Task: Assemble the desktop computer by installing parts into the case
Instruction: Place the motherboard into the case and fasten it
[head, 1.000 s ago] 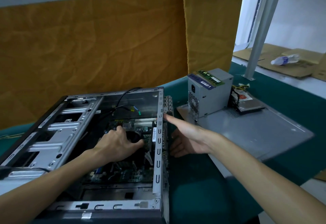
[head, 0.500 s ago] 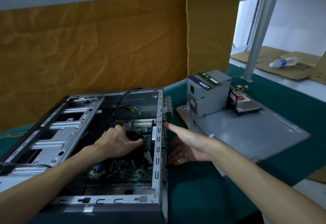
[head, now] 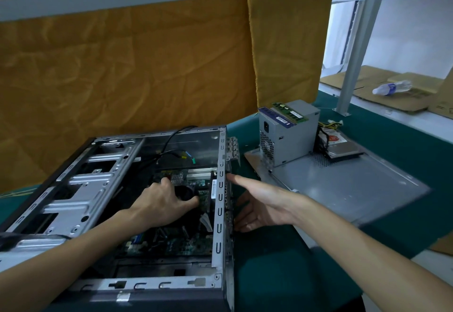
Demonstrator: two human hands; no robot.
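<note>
open grey metal computer case lies on green mat | left hand inside, fingers curled on black round cooler fan over green motherboard | right hand flat, fingers straight against rear wall | risk: uneven push tilts cooler, board flexes

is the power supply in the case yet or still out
Still out. The power supply stands on the detached side panel, right of the open case.
</note>
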